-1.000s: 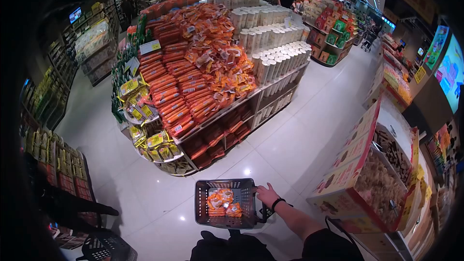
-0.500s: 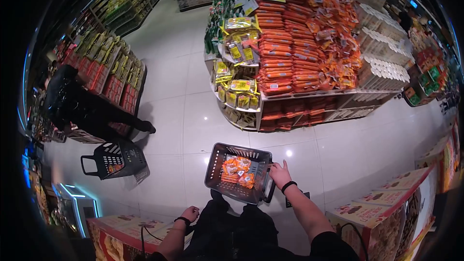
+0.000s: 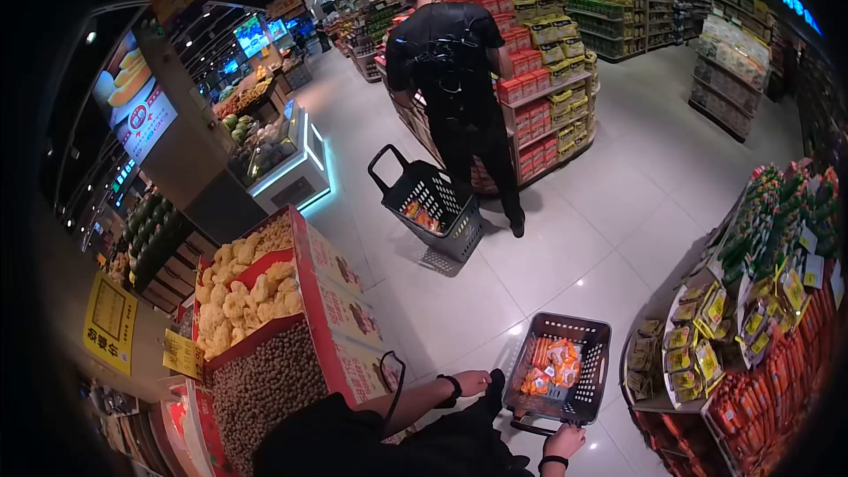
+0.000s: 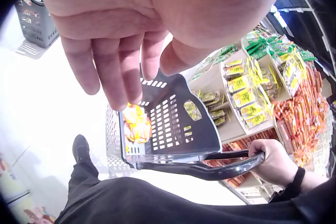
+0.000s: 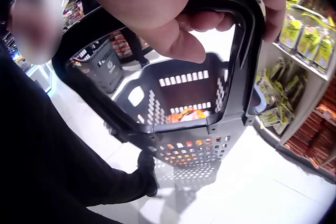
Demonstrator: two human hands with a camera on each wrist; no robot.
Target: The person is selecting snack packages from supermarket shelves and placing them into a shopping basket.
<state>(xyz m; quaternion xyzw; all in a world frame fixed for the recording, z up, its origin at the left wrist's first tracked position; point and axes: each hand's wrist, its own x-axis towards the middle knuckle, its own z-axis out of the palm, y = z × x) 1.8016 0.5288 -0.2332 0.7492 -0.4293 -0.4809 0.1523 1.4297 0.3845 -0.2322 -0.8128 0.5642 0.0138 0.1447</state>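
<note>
A dark perforated shopping basket [image 3: 579, 331] stands at the lower right of the head view, with orange packets [image 3: 552, 367] inside. My right hand [image 3: 565, 440] grips its black handle; in the right wrist view the fingers of that hand [image 5: 173, 8] curl round the handle [image 5: 241, 3]. My left hand [image 3: 473, 382] hangs left of the basket and holds nothing. In the left wrist view the left hand [image 4: 152, 29] has loosely bent fingers, in front of the basket [image 4: 178, 119] and not gripping it.
A person in black [image 3: 450, 62] stands ahead with their back turned, beside another basket [image 3: 459, 234]. A snack bin [image 3: 340, 300] is on the left. At the right is a shelf of yellow and orange packets [image 3: 760, 397]; a red-and-yellow stack [image 3: 539, 106] stands behind the person.
The head view has swung left, so the person in black and the second basket are now central and the orange display is at the right. My right hand stays on the handle.
</note>
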